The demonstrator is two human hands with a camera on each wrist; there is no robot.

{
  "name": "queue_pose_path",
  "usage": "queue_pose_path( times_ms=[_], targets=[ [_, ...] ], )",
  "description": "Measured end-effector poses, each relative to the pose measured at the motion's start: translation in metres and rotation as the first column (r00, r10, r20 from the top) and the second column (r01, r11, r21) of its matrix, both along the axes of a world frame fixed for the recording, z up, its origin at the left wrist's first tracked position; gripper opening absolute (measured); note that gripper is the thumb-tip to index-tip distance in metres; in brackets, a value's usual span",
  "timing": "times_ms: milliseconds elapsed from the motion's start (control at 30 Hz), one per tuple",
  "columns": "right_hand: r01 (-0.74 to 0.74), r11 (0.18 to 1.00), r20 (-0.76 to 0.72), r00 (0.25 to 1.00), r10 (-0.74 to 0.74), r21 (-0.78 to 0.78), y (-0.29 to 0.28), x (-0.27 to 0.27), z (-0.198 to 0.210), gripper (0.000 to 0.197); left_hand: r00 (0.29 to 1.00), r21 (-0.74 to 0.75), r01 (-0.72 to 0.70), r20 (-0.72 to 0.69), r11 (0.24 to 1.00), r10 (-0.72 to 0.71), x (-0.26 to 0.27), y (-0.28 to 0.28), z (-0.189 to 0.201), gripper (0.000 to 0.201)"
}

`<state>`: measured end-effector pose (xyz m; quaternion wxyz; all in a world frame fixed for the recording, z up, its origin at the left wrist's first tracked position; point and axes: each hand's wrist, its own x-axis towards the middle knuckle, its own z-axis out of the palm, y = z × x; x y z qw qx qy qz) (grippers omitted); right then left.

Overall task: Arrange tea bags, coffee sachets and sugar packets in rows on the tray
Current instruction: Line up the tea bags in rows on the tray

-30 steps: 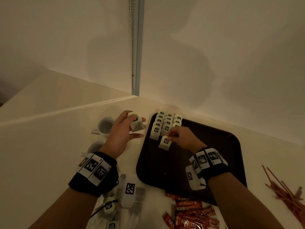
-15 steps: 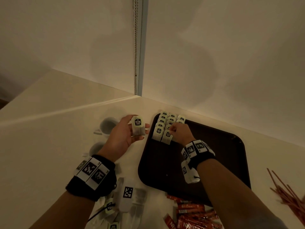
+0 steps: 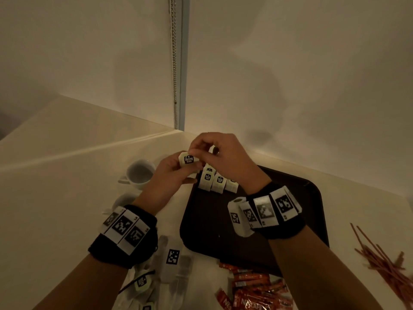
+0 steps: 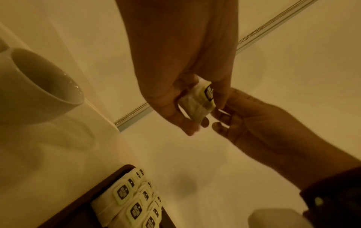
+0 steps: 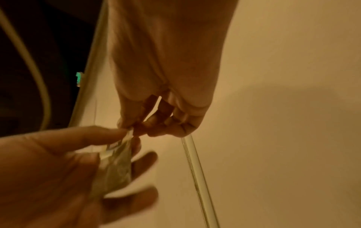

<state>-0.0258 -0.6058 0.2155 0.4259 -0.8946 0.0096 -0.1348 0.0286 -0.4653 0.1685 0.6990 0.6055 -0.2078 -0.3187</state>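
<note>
Head view: left hand (image 3: pixel 172 173) holds one tea bag (image 3: pixel 188 159) above the tray (image 3: pixel 290 198) far-left corner; right hand (image 3: pixel 225 157) pinches its top edge.

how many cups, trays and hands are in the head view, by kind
cups: 2
tray: 1
hands, left and right, both gripping a tea bag: 2
total: 5

Dim warm light; plain walls (image 3: pixel 290 63) meet at corner w/ bead chain (image 3: pixel 173 63).
</note>
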Motion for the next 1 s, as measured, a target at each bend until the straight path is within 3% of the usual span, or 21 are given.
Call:
queue_pose_path(
  times_ms=[100,267,400,467,667,867,1000],
  targets=[
    [-0.016,0.985,0.017,1.0,0.02,-0.172,0.002,-0.003,0.019,0.008,0.989,-0.136,-0.051,0.133,0.989,0.069,-0.004,-0.002,0.008,0.017],
    [0.01,0.916,0.069,0.997,0.019,-0.402,0.004,-0.008,0.042,0.01,0.978,-0.282,-0.078,0.164,0.956,0.129,-0.003,-0.006,0.018,0.025],
    [0.02,0.921,0.11,0.994,0.025,-0.389,0.004,-0.009,0.056,0.012,0.979,-0.305,-0.083,0.153,0.949,0.135,-0.002,-0.008,0.027,0.033],
    [0.024,0.922,0.122,0.992,0.025,-0.386,0.003,-0.009,0.061,0.013,0.977,-0.307,-0.09,0.158,0.947,0.144,-0.003,-0.009,0.032,0.021],
    [0.041,0.945,0.163,0.987,0.013,-0.323,0.002,-0.012,0.066,0.012,0.968,-0.266,-0.045,0.228,0.963,0.108,-0.004,-0.005,0.035,0.026],
    [0.04,0.948,0.165,0.986,0.014,-0.316,0.005,-0.016,0.072,0.009,0.969,-0.241,-0.046,0.225,0.969,0.101,-0.008,-0.004,0.041,0.01],
    [0.055,0.96,0.178,0.984,-0.005,-0.274,0.001,-0.021,0.075,0.007,0.976,-0.291,0.014,0.21,0.957,0.05,-0.009,-0.002,0.042,0.051]
  ],
)
